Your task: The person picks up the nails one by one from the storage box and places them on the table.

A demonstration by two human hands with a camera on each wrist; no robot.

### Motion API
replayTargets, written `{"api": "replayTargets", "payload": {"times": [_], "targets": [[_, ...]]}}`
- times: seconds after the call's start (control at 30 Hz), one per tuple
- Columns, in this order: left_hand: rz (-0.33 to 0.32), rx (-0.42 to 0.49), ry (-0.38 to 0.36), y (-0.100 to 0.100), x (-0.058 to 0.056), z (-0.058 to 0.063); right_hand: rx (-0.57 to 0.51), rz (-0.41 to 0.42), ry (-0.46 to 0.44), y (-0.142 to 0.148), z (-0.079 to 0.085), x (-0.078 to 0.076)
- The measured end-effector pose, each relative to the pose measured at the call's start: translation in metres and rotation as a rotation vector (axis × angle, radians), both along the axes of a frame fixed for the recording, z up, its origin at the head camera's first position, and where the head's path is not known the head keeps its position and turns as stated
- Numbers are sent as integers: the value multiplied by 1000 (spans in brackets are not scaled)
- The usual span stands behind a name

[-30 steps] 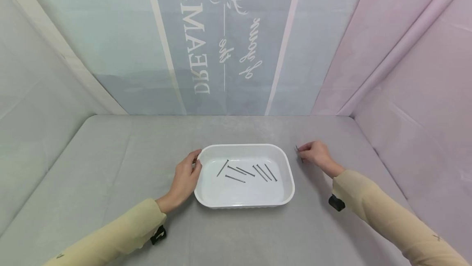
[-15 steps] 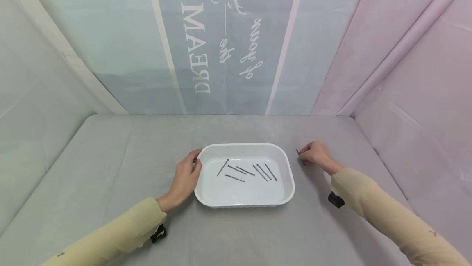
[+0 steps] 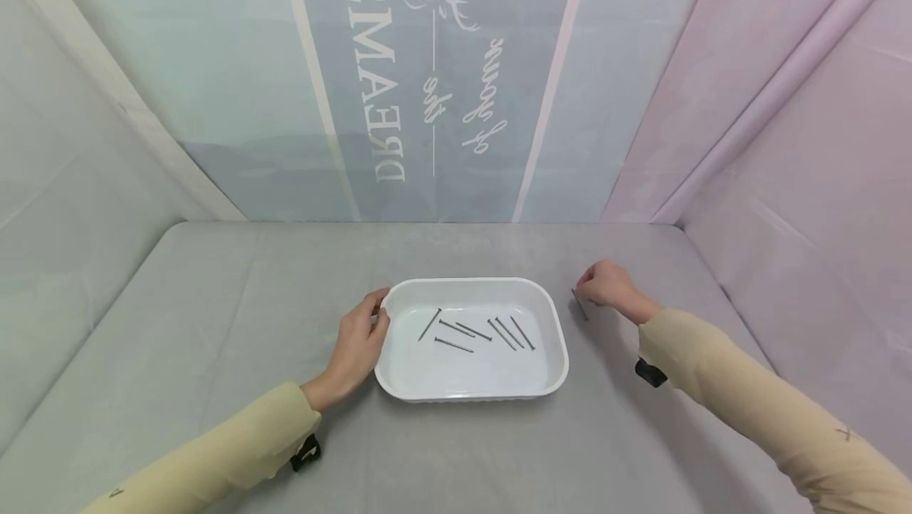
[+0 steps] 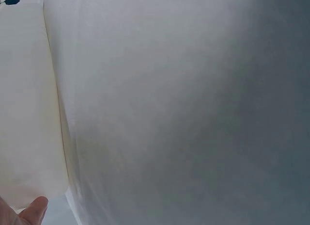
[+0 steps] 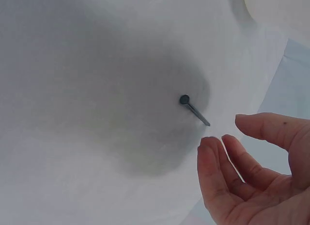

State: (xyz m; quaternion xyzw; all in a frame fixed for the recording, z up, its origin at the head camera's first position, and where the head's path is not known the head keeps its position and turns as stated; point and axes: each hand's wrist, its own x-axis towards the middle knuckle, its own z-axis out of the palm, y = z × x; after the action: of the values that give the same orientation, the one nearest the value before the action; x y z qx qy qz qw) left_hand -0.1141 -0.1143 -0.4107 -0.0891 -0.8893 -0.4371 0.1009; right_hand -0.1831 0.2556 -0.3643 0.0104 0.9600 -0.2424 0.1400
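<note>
A white baking dish (image 3: 470, 379) stands mid-table with several nails (image 3: 454, 345) lying loose on its bottom. At its far left corner my left hand (image 3: 356, 344) holds the rim; the left wrist view shows a fingertip (image 4: 36, 208) by the dish's outer wall (image 4: 29, 113). To the right of the dish a single nail (image 5: 196, 112) lies on the grey cloth, its head plainly visible in the right wrist view. My right hand (image 3: 607, 286) hovers just over this nail. Its thumb (image 5: 266, 128) is spread from the loosely bent fingers, and nothing is between them.
Grey cloth (image 3: 285, 276) covers the table around the dish. Behind it hangs a printed fabric backdrop (image 3: 442, 102); fabric walls (image 3: 805, 221) close off both sides. Black straps (image 3: 650, 372) show under the sleeves.
My right hand has let go of the nail it had by its fingertips and lifted slightly away. The nail now lies on the cloth. My left hand and the dish have stayed put.
</note>
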Motion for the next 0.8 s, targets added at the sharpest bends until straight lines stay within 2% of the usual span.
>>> {"api": "replayTargets", "payload": {"times": [0.57,0.8], "targets": [[23,-6,-19,6,1,4,111,76,36,-13,18,-11],[21,1,-19,6,0,4,140,130,50,-21,29,-10]]}}
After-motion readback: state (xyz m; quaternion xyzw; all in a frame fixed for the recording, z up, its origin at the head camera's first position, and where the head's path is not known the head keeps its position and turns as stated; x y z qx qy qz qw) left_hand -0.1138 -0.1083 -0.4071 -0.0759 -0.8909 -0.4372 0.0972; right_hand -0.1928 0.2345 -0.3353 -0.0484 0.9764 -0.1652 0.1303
